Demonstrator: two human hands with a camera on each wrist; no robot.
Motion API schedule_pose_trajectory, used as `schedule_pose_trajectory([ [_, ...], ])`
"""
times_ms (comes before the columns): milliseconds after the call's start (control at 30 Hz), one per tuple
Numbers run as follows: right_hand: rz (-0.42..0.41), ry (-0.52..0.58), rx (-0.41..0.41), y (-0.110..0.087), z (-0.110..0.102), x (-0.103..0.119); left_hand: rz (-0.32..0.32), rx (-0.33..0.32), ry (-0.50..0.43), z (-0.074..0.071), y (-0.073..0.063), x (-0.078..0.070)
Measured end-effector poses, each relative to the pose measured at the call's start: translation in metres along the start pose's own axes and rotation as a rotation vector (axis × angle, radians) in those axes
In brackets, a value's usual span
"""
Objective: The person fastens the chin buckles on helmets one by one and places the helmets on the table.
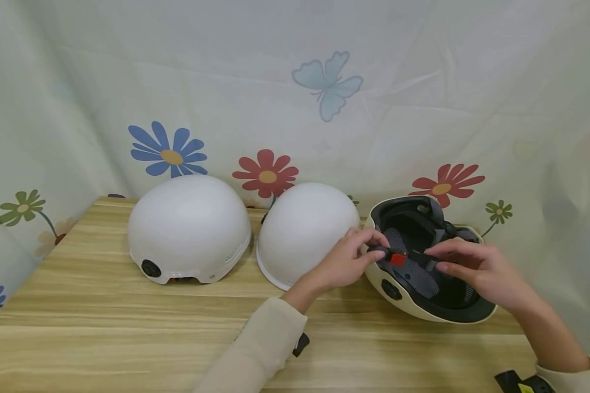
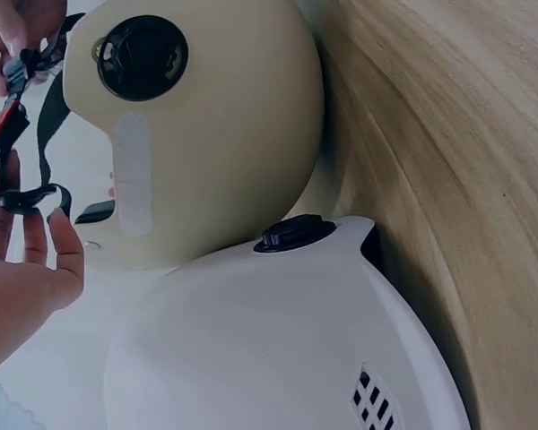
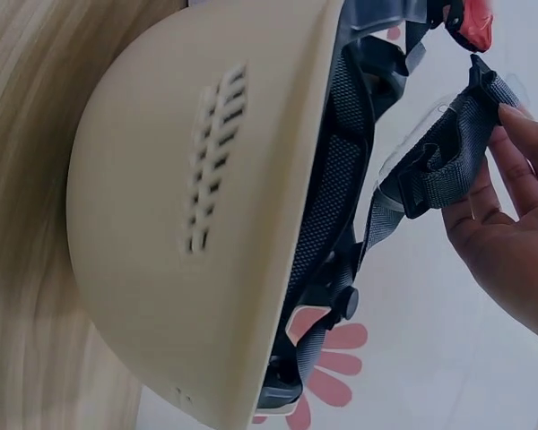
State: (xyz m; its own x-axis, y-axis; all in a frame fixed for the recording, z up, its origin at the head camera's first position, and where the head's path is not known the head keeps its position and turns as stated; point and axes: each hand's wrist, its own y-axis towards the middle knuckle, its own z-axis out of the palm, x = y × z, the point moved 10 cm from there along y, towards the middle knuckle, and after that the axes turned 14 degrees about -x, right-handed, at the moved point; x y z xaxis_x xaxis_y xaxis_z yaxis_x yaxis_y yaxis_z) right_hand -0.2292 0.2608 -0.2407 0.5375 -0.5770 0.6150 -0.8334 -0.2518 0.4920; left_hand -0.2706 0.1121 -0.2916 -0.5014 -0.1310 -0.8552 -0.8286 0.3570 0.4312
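Note:
A cream helmet [image 3: 152, 269] lies upturned at the right of the table, its dark padded inside [image 1: 415, 275] facing up. Above its opening, my left hand [image 1: 346, 259] pinches a black chin-strap end with a red-tabbed buckle [image 1: 397, 259]. My right hand [image 1: 491, 273] holds the other strap end [image 3: 462, 152], a dark webbing with a black clip tip, between thumb and fingers. In the right wrist view that tip stands just short of the red-tabbed buckle. The left wrist view shows both strap ends close together beside the helmet's black round vent [image 2: 143, 58].
Two white helmets stand dome up on the wooden table [image 1: 142, 338]: one at the left [image 1: 189, 224], another in the middle [image 1: 307, 232] beside the cream one. A flowered curtain [image 1: 255, 82] hangs behind the table.

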Motion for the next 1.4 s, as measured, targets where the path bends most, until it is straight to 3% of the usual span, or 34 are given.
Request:
schedule_pose_trajectory([
  [200,-0.037,0.051,0.028,-0.001,0.005,0.0,0.01,0.005,-0.039,0.002,0.0,0.0],
  [500,-0.048,0.088,0.037,0.001,0.007,0.001,0.002,-0.046,-0.027,-0.001,0.002,-0.001],
  [767,-0.042,0.086,0.038,0.003,0.01,0.0,0.035,-0.043,-0.032,0.003,0.005,-0.006],
  [1133,-0.028,0.041,-0.007,0.01,0.009,0.003,0.062,-0.136,-0.051,-0.004,0.009,-0.01],
  [1400,0.004,0.041,-0.023,0.01,0.008,0.001,0.063,-0.119,-0.048,-0.005,0.005,-0.008],
])
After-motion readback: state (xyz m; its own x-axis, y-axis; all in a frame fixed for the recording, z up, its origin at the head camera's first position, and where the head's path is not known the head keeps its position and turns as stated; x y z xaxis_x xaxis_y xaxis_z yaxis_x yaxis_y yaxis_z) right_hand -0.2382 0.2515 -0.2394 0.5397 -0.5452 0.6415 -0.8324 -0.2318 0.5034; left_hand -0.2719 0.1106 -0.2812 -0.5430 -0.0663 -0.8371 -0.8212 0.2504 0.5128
